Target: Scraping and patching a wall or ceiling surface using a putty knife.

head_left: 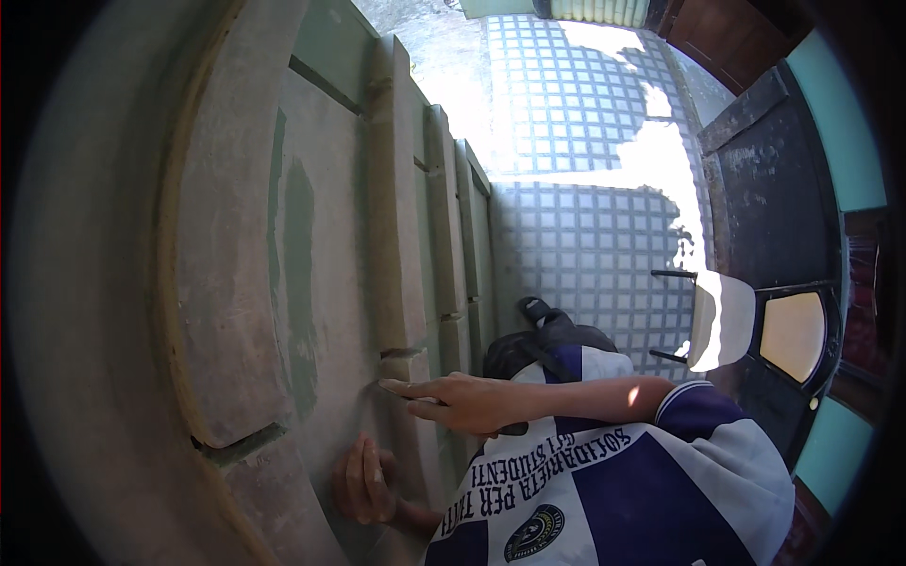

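Note:
My right hand [467, 401] reaches in from the right, with its fingers pointing left to the edge of a raised strip on a large panelled wooden piece [326, 255]. Those fingers are closed, and whatever they hold is too small to make out. Lower and to the left, my left hand [366, 479] is close to the flat panel surface. Its fingers are bent and pressed together; anything inside them is hidden. Over the panel runs worn, greyish-brown paint with pale green patches [299, 283]. A short block end [404, 363] of the raised strip stands just above my right fingertips.
Several raised strips [401, 217] step away to the right of the panel. Beyond lies a tiled floor [595, 226] in part sunlight. A white and black chair [727, 321] stands at the right, by a dark door-like panel [769, 189]. My shoe [536, 309] rests on the tiles.

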Demonstrator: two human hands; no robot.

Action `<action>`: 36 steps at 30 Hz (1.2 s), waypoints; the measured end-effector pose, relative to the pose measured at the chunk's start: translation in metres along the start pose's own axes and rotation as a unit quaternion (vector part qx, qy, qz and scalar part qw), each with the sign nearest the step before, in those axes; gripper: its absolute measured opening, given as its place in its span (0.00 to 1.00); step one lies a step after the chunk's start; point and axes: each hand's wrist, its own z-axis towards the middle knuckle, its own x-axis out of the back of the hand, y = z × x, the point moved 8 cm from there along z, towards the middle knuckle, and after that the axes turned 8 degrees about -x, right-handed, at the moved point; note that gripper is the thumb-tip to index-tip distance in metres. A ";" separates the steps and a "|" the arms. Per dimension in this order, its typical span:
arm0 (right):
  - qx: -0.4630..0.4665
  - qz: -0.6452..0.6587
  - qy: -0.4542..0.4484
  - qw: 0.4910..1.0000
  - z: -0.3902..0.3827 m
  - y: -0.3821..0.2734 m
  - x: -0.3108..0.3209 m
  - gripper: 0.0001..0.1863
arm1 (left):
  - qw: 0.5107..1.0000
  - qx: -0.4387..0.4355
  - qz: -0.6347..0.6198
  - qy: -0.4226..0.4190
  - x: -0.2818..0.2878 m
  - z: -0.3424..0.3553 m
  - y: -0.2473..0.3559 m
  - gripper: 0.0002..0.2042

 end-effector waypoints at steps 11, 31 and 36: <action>-0.096 0.150 0.014 0.984 -0.017 0.004 0.023 0.33 | 0.976 0.061 -0.194 0.070 0.015 -0.012 -0.005 0.04; -0.002 0.197 0.252 0.947 -0.043 0.023 0.028 0.28 | 0.889 0.278 -0.348 0.105 0.088 -0.108 0.044 0.12; 0.004 0.166 0.267 0.949 -0.020 -0.011 0.080 0.28 | 0.859 0.213 -0.298 0.357 0.125 -0.232 0.029 0.41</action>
